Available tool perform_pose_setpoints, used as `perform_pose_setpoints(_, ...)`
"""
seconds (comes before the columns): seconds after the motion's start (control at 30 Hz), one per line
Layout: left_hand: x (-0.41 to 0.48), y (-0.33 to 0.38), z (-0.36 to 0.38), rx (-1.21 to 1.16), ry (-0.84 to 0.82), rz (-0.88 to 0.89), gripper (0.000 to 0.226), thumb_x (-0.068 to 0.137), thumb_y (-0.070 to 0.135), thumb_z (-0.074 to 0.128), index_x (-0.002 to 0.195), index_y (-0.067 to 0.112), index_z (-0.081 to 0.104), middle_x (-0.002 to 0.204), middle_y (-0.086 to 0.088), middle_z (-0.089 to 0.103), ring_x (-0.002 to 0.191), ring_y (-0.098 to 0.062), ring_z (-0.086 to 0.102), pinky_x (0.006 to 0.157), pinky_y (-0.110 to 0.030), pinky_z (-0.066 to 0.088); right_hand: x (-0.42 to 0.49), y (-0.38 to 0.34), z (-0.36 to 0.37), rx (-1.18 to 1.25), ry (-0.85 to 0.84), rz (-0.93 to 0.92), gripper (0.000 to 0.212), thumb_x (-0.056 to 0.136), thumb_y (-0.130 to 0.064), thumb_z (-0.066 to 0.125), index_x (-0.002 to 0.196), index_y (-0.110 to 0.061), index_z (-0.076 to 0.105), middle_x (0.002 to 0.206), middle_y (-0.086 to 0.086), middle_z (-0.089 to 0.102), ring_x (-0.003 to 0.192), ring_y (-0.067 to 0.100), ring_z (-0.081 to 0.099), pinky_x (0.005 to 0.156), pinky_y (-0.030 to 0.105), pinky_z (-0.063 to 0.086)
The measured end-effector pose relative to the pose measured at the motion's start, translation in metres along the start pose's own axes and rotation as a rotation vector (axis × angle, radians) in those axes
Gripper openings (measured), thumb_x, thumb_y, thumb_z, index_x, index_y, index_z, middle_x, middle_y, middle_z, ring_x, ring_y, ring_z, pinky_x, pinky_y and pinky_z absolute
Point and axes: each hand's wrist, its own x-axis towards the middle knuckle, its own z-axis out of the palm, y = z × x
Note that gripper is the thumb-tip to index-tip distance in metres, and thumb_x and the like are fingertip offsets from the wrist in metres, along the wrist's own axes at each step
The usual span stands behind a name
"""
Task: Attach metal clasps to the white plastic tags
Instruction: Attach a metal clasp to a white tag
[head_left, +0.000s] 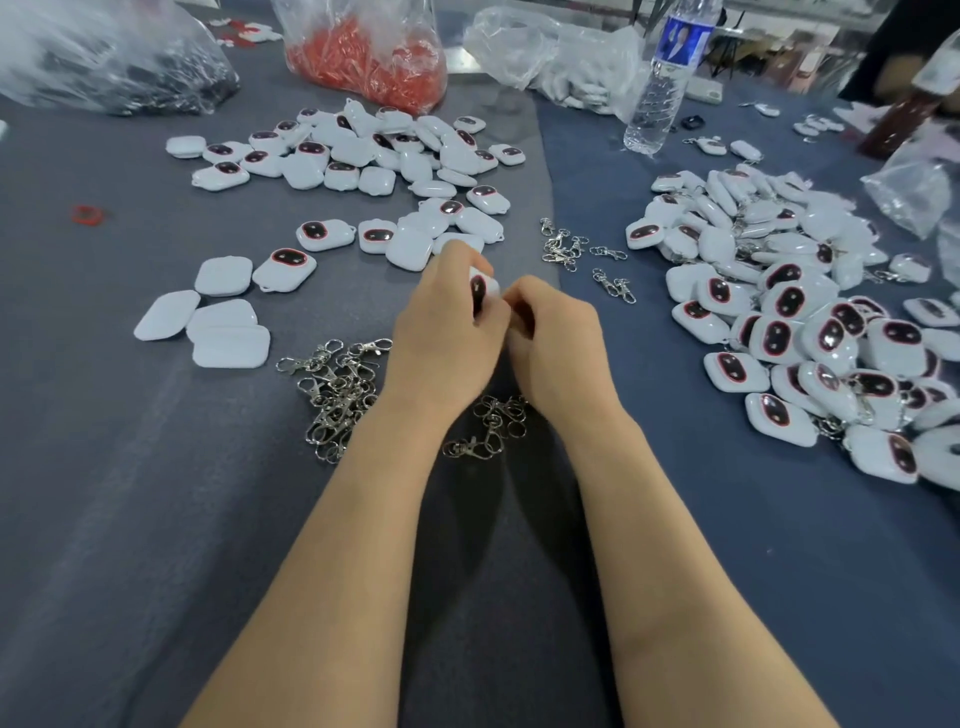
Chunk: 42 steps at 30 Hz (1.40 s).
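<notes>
Grey cloth is spread over the bench (130, 467), above which a white tag (480, 286) is pinched in the left hand (447, 322); what the curled right hand (553, 332) holds cannot be told. Light, stiff and slick, the tag is likely best gripped by its edges. Red bits are kept in the middle bag (363, 36), white ones in the right bag (524, 47).

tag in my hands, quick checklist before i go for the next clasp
1. Tag held: left hand grips the tag: ok.
2. Clasp in right hand: fingers curl at the tag's edge and hide what they pinch: cannot tell.
3. Clasp hooked through the tag's loop: hidden between the hands: cannot tell.
4. More clasps to hand: clasp pile lies beside the left wrist: ok.
5. Tags left to do: bare tag pile lies ahead on the left: ok.
</notes>
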Motion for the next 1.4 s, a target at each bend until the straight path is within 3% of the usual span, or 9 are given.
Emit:
perform_pose_setpoints(0.13, 0.010, 0.004, 0.000, -0.581, 0.032, -0.408, 0.010, 0.090, 0.007, 0.046, 0.093, 0.016, 0.049, 0.073, 0.003, 0.052, 0.051, -0.003, 0.044, 0.050, -0.016, 0.036, 0.001, -0.005, 0.002, 0.314, 0.031, 0.133, 0.011, 0.093, -0.014, 0.055, 0.084, -0.020, 0.054, 0.073, -0.011, 0.056, 0.066, 0.000, 0.051, 0.059, 0.009, 0.038)
perform_pose_setpoints(0.23, 0.012, 0.005, -0.004, -1.193, -0.003, -0.755, 0.013, 0.091, 0.004, 0.042, 0.081, 0.010, 0.047, 0.058, 0.000, 0.048, 0.038, -0.003, 0.034, 0.039, -0.015, 0.029, 0.004, -0.009, 0.004, 0.468, 0.039, 0.190, 0.019, 0.091, -0.014, 0.059, 0.080, -0.028, 0.054, 0.075, -0.009, 0.061, 0.074, 0.006, 0.059, 0.062, 0.007, 0.042)
perform_pose_setpoints(0.5, 0.011, 0.005, -0.004, -1.679, -0.122, -0.947, 0.012, 0.092, 0.004, 0.038, 0.084, 0.005, 0.048, 0.062, 0.003, 0.028, 0.035, -0.003, 0.033, 0.036, -0.012, 0.033, 0.002, -0.014, 0.006, 0.529, 0.184, 0.196, 0.018, 0.090, -0.011, 0.060, 0.080, -0.026, 0.061, 0.075, -0.014, 0.062, 0.071, -0.002, 0.057, 0.067, 0.009, 0.044)
perform_pose_setpoints(0.67, 0.010, 0.008, -0.003, -1.301, -0.061, -0.812, 0.007, 0.091, 0.003, 0.041, 0.092, 0.007, 0.046, 0.068, -0.001, 0.038, 0.038, -0.004, 0.034, 0.038, -0.015, 0.031, 0.000, -0.012, 0.005, 0.282, 0.202, 0.103, 0.010, 0.091, -0.009, 0.057, 0.087, -0.013, 0.064, 0.085, 0.001, 0.064, 0.079, 0.010, 0.055, 0.067, 0.008, 0.038)
perform_pose_setpoints(0.8, 0.006, 0.006, -0.002, -0.322, 0.057, -0.282, 0.013, 0.090, 0.008, 0.050, 0.100, 0.014, 0.052, 0.081, 0.000, 0.056, 0.063, -0.010, 0.050, 0.057, -0.018, 0.039, 0.002, -0.005, 0.002, 0.077, 0.076, 0.069, 0.010, 0.092, -0.009, 0.054, 0.090, -0.010, 0.064, 0.091, 0.006, 0.064, 0.086, 0.022, 0.055, 0.074, 0.029, 0.042)
perform_pose_setpoints(0.9, -0.001, 0.002, -0.001, -0.059, -0.022, 0.025, 0.013, 0.091, 0.013, 0.053, 0.103, 0.015, 0.054, 0.099, -0.002, 0.058, 0.082, -0.017, 0.053, 0.071, -0.023, 0.039, 0.003, 0.002, -0.001, 0.019, 0.025, 0.061, 0.013, 0.090, -0.008, 0.052, 0.092, -0.010, 0.065, 0.094, 0.009, 0.065, 0.090, 0.025, 0.055, 0.076, 0.033, 0.042)
perform_pose_setpoints(1.0, 0.004, 0.001, 0.000, -0.195, 0.004, -0.050, 0.011, 0.091, 0.012, 0.053, 0.098, 0.020, 0.051, 0.087, 0.004, 0.057, 0.069, -0.005, 0.051, 0.063, -0.013, 0.038, 0.003, 0.002, -0.004, 0.095, 0.063, 0.056, 0.010, 0.090, -0.011, 0.058, 0.094, -0.012, 0.067, 0.092, 0.004, 0.066, 0.084, 0.014, 0.058, 0.070, 0.015, 0.039)
perform_pose_setpoints(1.2, 0.010, 0.006, -0.006, -1.245, 0.013, -0.727, 0.018, 0.093, 0.005, 0.046, 0.078, 0.013, 0.050, 0.056, 0.004, 0.048, 0.037, -0.003, 0.038, 0.040, -0.015, 0.036, 0.006, -0.003, -0.002, 0.375, 0.100, 0.154, 0.008, 0.089, -0.017, 0.063, 0.090, -0.023, 0.068, 0.076, -0.016, 0.061, 0.068, -0.007, 0.054, 0.064, 0.004, 0.038)
perform_pose_setpoints(1.4, 0.009, 0.009, -0.006, -1.138, 0.008, -0.713, 0.011, 0.094, 0.008, 0.046, 0.092, 0.013, 0.055, 0.067, 0.002, 0.052, 0.042, -0.003, 0.043, 0.042, -0.015, 0.040, 0.005, -0.008, -0.003, 0.492, 0.031, 0.151, 0.016, 0.086, -0.009, 0.062, 0.095, -0.022, 0.064, 0.081, -0.017, 0.064, 0.069, -0.011, 0.058, 0.065, 0.003, 0.042)
